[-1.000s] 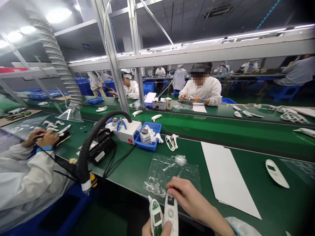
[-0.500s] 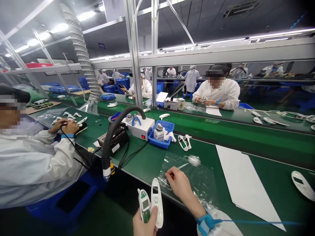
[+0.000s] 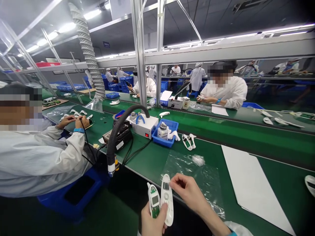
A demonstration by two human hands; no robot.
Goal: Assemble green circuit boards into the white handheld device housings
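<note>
Head view: a circuit-board half (image 3: 155,200) and a white cover (image 3: 167,198) are being held side by side in the left hand (image 3: 152,221). The right hand (image 3: 188,190) is being held pinched narrow by the cover's top end; cannot tell whether anything is being gripped. Clear plastic (image 3: 204,178) is being seen beyond that pinch, white sheets (image 3: 256,186) farther right, a blue tray (image 3: 165,143) well beyond both grips.

blue tray (image 3: 164,143), bottle (image 3: 162,131) inside | white sheets (image 3: 256,186) on green bench (image 3: 144,163) | black hose (image 3: 112,141) arched

Glaring ceiling lights (image 3: 92,14); stretched edges
</note>
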